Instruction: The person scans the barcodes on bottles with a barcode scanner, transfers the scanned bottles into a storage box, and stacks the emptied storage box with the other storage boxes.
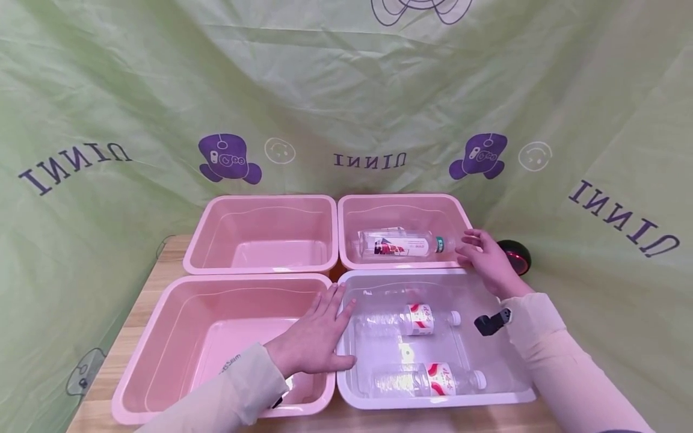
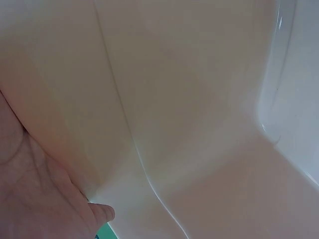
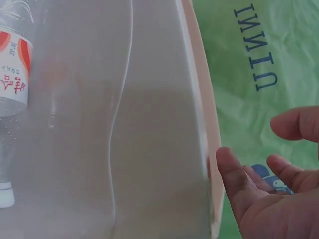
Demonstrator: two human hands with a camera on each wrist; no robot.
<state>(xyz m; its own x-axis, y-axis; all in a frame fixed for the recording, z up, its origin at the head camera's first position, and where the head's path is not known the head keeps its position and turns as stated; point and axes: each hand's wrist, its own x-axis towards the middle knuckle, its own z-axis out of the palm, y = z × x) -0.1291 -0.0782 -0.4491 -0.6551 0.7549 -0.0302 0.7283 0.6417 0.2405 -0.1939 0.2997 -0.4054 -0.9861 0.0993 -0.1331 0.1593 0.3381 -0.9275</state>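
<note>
My left hand (image 1: 315,335) lies with fingers spread over the adjoining rims of the near left pink bin (image 1: 153,337) and the white bin (image 1: 433,402). In the left wrist view, its palm (image 2: 40,194) shows beside the bin wall. My right hand (image 1: 491,264), fingers loosely bent, is over the right corner of the far right pink bin (image 1: 400,198). Its fingertips are close to the green cap of a clear plastic bottle (image 1: 400,245) lying in that bin. Nothing shows between the fingers of the right hand (image 3: 284,214) in the right wrist view.
Two clear bottles with red-and-white labels, an upper one (image 1: 419,319) and a lower one (image 1: 441,380), lie in the white bin. Another pink bin (image 1: 260,199) stands at far left. A dark round object (image 1: 517,257) sits beyond my right wrist. A green printed curtain (image 1: 346,102) hangs behind.
</note>
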